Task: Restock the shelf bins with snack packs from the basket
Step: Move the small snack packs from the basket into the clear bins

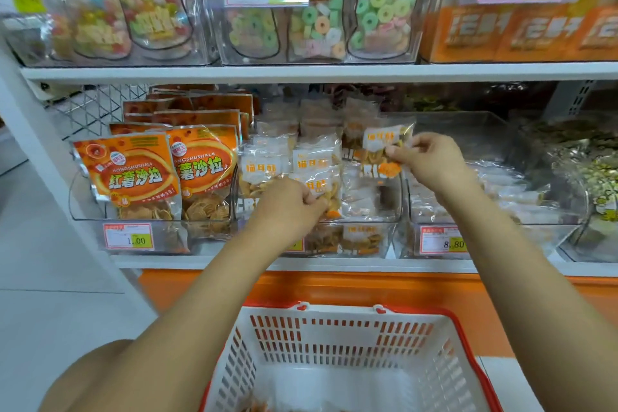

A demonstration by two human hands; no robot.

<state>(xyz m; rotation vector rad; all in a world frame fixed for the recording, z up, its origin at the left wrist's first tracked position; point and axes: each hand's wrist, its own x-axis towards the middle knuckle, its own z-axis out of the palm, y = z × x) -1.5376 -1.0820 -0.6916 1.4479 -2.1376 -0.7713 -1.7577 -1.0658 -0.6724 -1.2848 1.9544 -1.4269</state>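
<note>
While the white slatted plastic basket with a red rim (351, 344) stands below the shelf edge and looks almost emptied, with only a sliver of orange packaging glimpsed at its bottom near the lower frame edge, the restocking is judged to be in its late part. A small clear snack pack with a white label and orange lettering (384, 147) is pinched between thumb and fingertips of the right hand (431, 157), whose fingers are closed on the pack's right edge; the pack is held upright above the right portion of the clear plastic middle bin (371, 217). The left hand (291, 207) is curled shut on the lower part of a second pack of the same kind (317, 184), which is being set among the packs already standing at the front of that bin. Several rows of matching packs are seen behind it, so the bin is taken to be largely filled. To the left of the middle bin, large orange foil bags of sweet-potato chips (133, 174) stand in a full row. To its right, a wide clear bin (495, 130) appears only partly filled, its contents blurred. What remains is judged to be the seating of both held packs and the emptying of whatever is left in the basket.
</note>
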